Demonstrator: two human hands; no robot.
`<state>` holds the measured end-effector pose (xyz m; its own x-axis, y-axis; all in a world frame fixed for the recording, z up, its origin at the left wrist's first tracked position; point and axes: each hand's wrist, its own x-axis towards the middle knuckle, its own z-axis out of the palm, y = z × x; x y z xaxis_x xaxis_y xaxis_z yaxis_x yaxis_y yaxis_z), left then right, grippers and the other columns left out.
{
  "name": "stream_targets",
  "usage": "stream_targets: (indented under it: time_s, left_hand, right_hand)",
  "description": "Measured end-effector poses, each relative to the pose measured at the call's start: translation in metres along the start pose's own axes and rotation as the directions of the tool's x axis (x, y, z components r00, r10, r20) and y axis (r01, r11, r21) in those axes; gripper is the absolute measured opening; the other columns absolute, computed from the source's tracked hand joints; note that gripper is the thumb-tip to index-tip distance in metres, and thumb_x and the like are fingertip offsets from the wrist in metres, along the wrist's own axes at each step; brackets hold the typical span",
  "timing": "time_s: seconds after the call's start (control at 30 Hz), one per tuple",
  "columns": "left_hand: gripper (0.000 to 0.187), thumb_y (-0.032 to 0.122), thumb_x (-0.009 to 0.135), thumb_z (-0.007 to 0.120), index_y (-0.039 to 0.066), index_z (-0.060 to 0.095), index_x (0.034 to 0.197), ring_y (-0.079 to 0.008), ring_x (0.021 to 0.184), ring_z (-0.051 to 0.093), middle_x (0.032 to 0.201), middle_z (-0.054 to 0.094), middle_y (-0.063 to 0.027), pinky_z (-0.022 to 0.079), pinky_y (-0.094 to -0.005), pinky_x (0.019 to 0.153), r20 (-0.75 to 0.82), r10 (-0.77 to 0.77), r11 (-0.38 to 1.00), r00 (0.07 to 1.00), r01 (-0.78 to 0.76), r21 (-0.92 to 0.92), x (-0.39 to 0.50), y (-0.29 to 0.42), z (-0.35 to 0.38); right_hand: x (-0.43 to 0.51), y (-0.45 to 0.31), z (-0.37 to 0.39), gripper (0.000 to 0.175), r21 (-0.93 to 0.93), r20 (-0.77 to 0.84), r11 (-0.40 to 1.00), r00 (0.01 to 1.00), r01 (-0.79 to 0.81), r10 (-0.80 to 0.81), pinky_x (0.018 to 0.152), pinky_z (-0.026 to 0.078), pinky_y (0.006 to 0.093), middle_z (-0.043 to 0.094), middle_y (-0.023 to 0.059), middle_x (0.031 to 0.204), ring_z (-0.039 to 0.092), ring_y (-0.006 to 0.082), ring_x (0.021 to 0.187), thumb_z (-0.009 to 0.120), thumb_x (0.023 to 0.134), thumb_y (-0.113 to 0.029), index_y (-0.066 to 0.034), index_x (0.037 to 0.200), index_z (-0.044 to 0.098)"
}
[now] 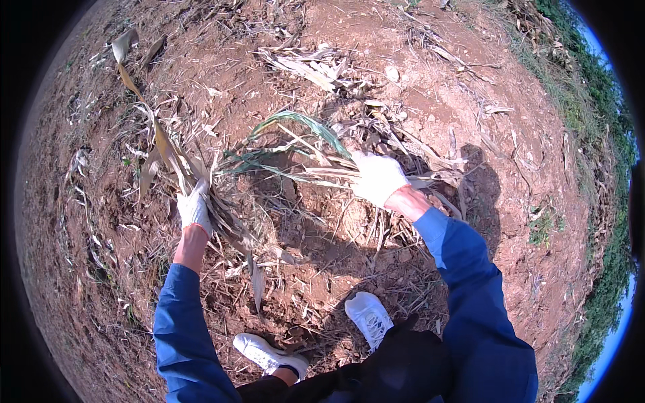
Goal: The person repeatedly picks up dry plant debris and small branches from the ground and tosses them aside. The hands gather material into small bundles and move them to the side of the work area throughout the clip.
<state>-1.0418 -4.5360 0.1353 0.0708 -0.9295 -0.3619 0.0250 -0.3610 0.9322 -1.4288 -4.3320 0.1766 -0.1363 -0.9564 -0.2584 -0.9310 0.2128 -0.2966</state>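
Note:
My left hand (194,205), in a white knit glove, is closed around a bundle of dry corn stalks and leaves (169,151) at the left. One long brown leaf rises from that bundle to the upper left. Right of the middle, my right hand (379,177), gloved alike, grips a bunch of green and dry leaves (322,174). The green blades (307,123) arch leftward from it towards the left bundle. The fingers of the right glove are partly hidden by glare and leaves.
Dry corn husks (307,68) lie on the reddish soil beyond my hands. More dry stalks (403,136) lie around my right hand. My white shoes (370,317) stand on littered soil below. Grass and green bushes (604,282) line the right edge.

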Motion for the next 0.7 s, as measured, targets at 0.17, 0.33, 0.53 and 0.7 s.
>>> stream_targets:
  time_s: [0.17, 0.33, 0.53, 0.7]
  left_hand:
    - [0.069, 0.014, 0.082, 0.083, 0.001, 0.053, 0.142, -0.0191, 0.098, 0.065, 0.115, 0.071, -0.0085, 0.052, -0.0331, 0.091, 0.111, 0.359, 0.81, 0.927, -0.369, 0.456, 0.012, 0.018, 0.011]
    - [0.09, 0.018, 0.077, 0.086, -0.002, 0.043, 0.153, -0.0268, 0.122, 0.065, 0.133, 0.068, -0.0185, 0.048, -0.0352, 0.107, 0.282, 0.436, 0.573, 0.855, -0.505, 0.646, 0.045, 0.013, 0.035]
    - [0.107, 0.028, 0.075, 0.085, 0.006, 0.03, 0.164, -0.0357, 0.114, 0.072, 0.127, 0.072, -0.0255, 0.054, -0.0393, 0.101, 0.644, 0.093, 0.448, 0.759, -0.61, 0.654, 0.078, -0.03, 0.065]
    - [0.096, 0.028, 0.076, 0.085, 0.01, 0.038, 0.158, -0.0441, 0.114, 0.067, 0.127, 0.067, -0.0278, 0.055, -0.0473, 0.098, 0.771, 0.037, 0.108, 0.636, -0.769, 0.63, 0.06, -0.045, 0.093]
  right_hand:
    - [0.029, -0.042, -0.005, 0.05, 0.005, 0.004, 0.999, 0.999, 0.049, -0.049, 0.082, 0.058, 0.0492, 0.071, 0.0229, 0.097, 0.072, 0.04, 0.092, 0.072, 0.083, -0.029, 0.0011, 0.121, 0.059]
    - [0.023, -0.016, -0.01, 0.056, 0.046, 0.045, 0.994, 0.994, -0.101, 0.099, 0.082, 0.058, 0.0492, 0.071, 0.0249, 0.097, 0.072, 0.0404, 0.092, 0.074, 0.085, -0.035, 0.0019, 0.124, 0.059]
    - [-0.008, 0.07, 0.001, 0.045, 0.09, 0.161, 0.986, 0.979, -0.142, 0.126, 0.071, 0.057, 0.0455, 0.074, 0.0208, 0.089, 0.072, 0.0356, 0.079, 0.076, 0.082, -0.039, -0.0009, 0.105, 0.07]
    - [-0.06, 0.07, 0.05, 0.048, 0.064, 0.198, 0.909, 0.898, -0.412, 0.393, 0.08, 0.06, 0.0433, 0.076, 0.0168, 0.103, 0.075, 0.034, 0.09, 0.074, 0.083, -0.041, -0.0035, 0.113, 0.069]
